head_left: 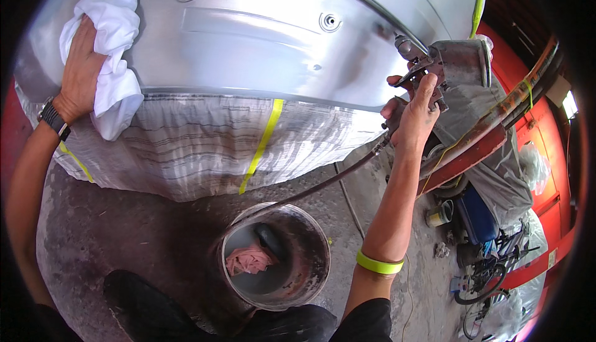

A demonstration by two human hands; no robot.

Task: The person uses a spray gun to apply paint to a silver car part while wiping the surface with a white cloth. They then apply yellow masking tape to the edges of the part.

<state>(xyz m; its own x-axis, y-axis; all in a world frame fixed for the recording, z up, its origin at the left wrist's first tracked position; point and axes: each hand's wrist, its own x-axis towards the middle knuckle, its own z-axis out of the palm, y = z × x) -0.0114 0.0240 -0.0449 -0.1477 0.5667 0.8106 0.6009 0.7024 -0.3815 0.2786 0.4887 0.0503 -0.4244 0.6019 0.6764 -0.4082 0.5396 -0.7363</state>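
Observation:
My left hand (81,81) is closed on a white cloth (115,28), pressed against the left part of a curved silver metal panel (254,50). My right hand (416,115) grips a spray gun (422,66) with a dull metal cup (464,63), held at the panel's right side. A dark hose (310,185) runs from the gun down across a bucket. Below the panel, striped grey masking sheeting (192,146) hangs with strips of yellow tape (264,143) on it.
The bucket (321,249) stands on the concrete floor (112,230) near my feet, holding cloudy water, a pink cloth (248,258) and a dark object. At right are a red beam (459,162), draped grey plastic (496,193), a small can (437,213), tangled equipment (490,274) and a red wall.

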